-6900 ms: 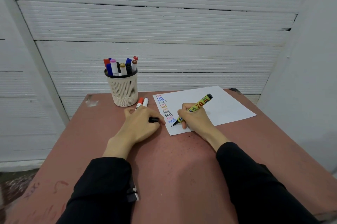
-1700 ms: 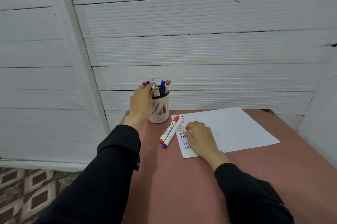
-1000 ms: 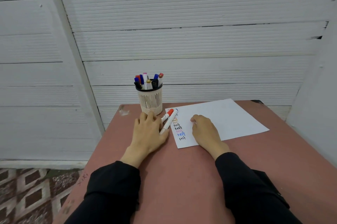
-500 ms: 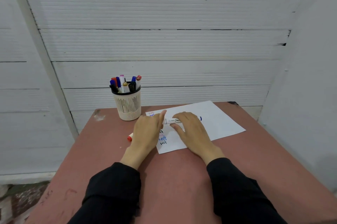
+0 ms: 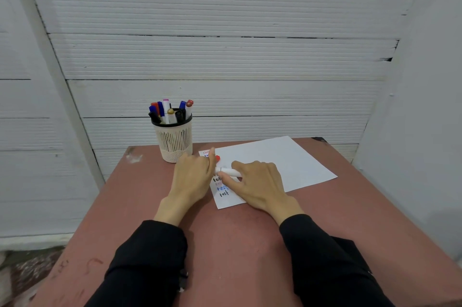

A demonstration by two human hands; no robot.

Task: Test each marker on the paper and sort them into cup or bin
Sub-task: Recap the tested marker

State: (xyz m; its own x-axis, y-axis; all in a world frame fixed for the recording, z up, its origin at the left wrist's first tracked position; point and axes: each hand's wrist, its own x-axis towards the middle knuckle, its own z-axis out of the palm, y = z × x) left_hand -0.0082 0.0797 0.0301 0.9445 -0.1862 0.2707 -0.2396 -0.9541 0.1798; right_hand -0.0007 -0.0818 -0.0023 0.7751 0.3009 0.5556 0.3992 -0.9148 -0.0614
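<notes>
- With both hands on one white marker [image 5: 228, 171] lying low over the paper [image 5: 275, 164], you're at the uncapping step.
- Left hand [image 5: 193, 176] pinches the red cap [image 5: 217, 158] end; right hand [image 5: 257, 183] grips the barrel.
- Next, I'd say: pull apart, then scribble below the "test" column [image 5: 222, 186].
- Cup [image 5: 175, 141] stands just behind on the worktop [image 5: 237, 236]; no bin in view.

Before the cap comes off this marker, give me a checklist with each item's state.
1. White marker gripped by both hands: ok; left hand at one end, right hand on the barrel.
2. Marker over the paper: ok.
3. Blank space on the paper: ok, right of the "test" column.
4. Cup upright, within reach: ok.
5. Bin in view: not ok.
6. Second marker's red end located: ok, behind the left hand.
</notes>
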